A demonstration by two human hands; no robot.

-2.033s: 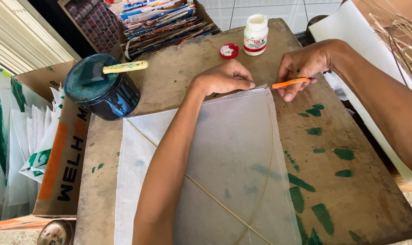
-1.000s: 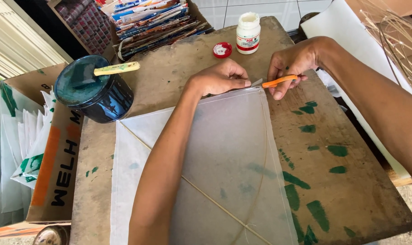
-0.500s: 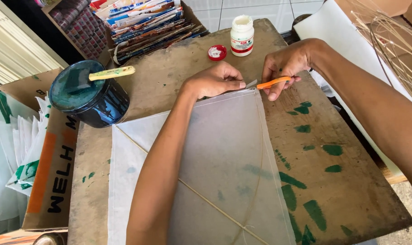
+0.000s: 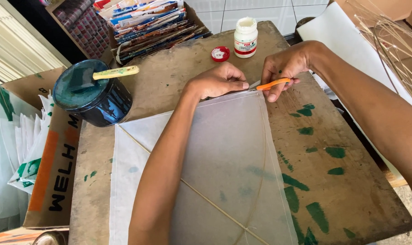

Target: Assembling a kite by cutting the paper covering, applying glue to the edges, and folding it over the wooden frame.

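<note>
I see the brown surface (image 4: 178,77), smeared with green paint, carrying everything. Spread across it lies the pale paper sheet (image 4: 224,159), a kite skin with thin sticks crossing it; I judge it very light, limp and easy to tear, so it is best held flat by pressing close to the edge being worked, never pinched in the middle. A dark paint can (image 4: 92,97) with a brush resting on it stands at the far left corner, well apart from the hands. A small white glue bottle (image 4: 245,37) and its red cap (image 4: 220,53) sit at the far edge. My left hand (image 4: 217,81) presses fingertips down on the sheet's top edge. My right hand (image 4: 285,68) has a narrow pinch closed around an orange-handled blade (image 4: 270,84), its tip at the sheet's upper corner.
</note>
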